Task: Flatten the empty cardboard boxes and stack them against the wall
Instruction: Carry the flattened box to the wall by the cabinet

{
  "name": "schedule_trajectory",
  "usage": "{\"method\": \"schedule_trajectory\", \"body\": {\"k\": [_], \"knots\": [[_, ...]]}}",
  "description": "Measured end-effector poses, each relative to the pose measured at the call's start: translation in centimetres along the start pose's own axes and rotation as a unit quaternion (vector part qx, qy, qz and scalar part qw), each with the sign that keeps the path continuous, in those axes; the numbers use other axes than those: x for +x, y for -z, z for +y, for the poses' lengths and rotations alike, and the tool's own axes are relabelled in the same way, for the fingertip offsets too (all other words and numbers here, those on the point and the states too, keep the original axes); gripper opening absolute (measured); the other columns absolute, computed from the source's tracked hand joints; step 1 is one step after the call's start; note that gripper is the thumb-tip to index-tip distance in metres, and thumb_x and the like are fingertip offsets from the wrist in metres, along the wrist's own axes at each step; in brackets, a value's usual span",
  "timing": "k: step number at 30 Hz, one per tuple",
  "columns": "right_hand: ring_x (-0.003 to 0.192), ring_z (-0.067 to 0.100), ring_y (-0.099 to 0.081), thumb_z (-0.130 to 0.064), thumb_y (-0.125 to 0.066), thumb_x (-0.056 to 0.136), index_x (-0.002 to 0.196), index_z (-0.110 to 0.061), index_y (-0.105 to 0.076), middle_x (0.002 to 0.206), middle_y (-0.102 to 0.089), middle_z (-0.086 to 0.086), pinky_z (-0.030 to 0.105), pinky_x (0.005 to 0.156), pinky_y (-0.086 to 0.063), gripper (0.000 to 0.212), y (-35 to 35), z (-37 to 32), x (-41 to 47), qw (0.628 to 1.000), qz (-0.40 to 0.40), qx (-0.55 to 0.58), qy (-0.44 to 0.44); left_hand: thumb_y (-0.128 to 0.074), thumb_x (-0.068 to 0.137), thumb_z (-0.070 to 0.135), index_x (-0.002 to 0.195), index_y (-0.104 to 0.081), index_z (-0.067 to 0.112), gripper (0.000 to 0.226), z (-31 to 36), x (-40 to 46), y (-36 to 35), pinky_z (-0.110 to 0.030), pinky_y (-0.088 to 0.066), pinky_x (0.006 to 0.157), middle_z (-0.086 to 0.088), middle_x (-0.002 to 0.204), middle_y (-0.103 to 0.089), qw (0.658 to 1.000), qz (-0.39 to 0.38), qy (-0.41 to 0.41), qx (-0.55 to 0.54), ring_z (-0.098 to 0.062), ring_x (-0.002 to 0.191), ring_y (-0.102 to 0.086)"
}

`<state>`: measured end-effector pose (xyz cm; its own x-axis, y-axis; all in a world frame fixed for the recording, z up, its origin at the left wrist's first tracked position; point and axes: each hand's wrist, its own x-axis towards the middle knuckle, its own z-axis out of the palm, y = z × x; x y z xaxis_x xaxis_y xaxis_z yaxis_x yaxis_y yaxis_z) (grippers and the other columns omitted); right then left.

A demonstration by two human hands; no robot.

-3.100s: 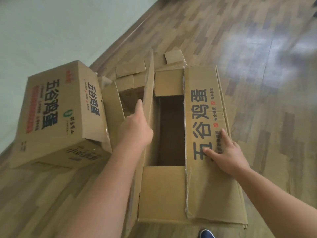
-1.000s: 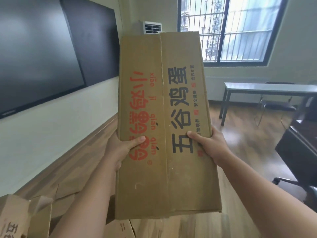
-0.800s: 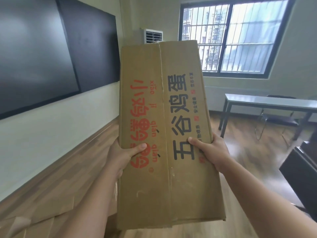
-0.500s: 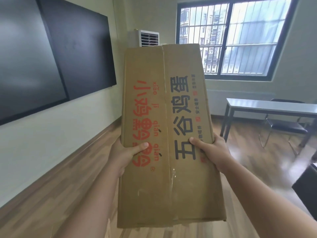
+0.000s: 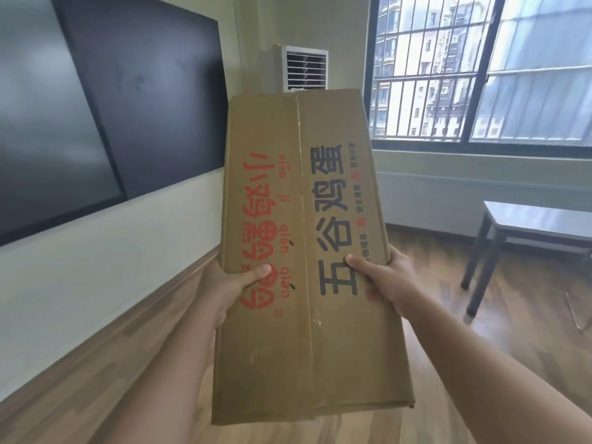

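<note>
Both hands' fingers behind flattened box (image 5: 307, 251)

Fingers of both hands hidden behind box (image 5: 307, 251) (thumbs excl.).

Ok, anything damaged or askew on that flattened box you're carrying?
Nothing major. The flattened box is held upright by the left hand and right hand; its bottom right corner gapes slightly.

Only two forearms and two hands of the person are visible. Both forearms are bare up to the lower edge of the picture, without any sleeve. The left hand (image 5: 224, 288) and the right hand (image 5: 389, 282) wear no glove, no ring, no watch or bracelet.
</note>
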<state>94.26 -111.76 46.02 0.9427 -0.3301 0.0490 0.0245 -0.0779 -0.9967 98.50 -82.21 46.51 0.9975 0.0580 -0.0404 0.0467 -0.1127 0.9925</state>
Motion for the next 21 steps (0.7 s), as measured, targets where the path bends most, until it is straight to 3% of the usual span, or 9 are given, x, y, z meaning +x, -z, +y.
{"method": "schedule_trajectory", "body": {"k": [5,10,13,21], "knots": [[0.073,0.016,-0.081,-0.032,-0.094,0.077,0.117,-0.024,-0.071,0.095,-0.082,-0.003,0.029,0.050,-0.060,0.047,-3.0,1.0,13.1,0.999,-0.038,0.004,-0.006,-0.100,0.042,0.050,0.127,-0.068,0.025,0.095,0.2,11.2,-2.0,-0.050,-0.062,0.091,0.002,0.109,-0.080,0.999,0.039,0.005,0.006,-0.021,0.098,-0.077],[0.078,0.019,-0.082,-0.034,-0.095,0.075,0.118,-0.025,-0.071,0.097,-0.083,-0.002,0.032,0.056,-0.063,0.051,-7.0,2.9,27.5,0.999,-0.053,-0.004,-0.007,-0.098,0.042,0.050,0.131,-0.066,0.024,0.098,-0.4,24.8,-4.1,-0.049,-0.062,0.091,0.002,0.111,-0.078,0.999,0.052,0.003,0.004,-0.021,0.099,-0.076],[0.081,0.021,-0.082,-0.034,-0.096,0.074,0.119,-0.023,-0.072,0.098,-0.083,-0.001,0.043,0.066,-0.067,0.051,-9.5,3.3,35.9,0.998,-0.060,-0.005,-0.010,-0.097,0.037,0.055,0.131,-0.066,0.025,0.103,-0.2,33.4,-4.9,-0.050,-0.061,0.092,0.003,0.112,-0.078,0.999,0.054,0.004,0.006,-0.022,0.100,-0.075],[0.075,0.018,-0.081,-0.037,-0.096,0.074,0.115,-0.026,-0.072,0.091,-0.083,-0.006,0.035,0.057,-0.062,0.048,-12.5,1.6,57.6,0.999,-0.040,-0.013,-0.005,-0.097,0.020,0.071,0.128,-0.067,0.029,0.120,3.1,55.0,-10.0,-0.053,-0.061,0.093,0.004,0.111,-0.079,0.999,0.044,0.003,-0.005,-0.024,0.102,-0.076]]}}
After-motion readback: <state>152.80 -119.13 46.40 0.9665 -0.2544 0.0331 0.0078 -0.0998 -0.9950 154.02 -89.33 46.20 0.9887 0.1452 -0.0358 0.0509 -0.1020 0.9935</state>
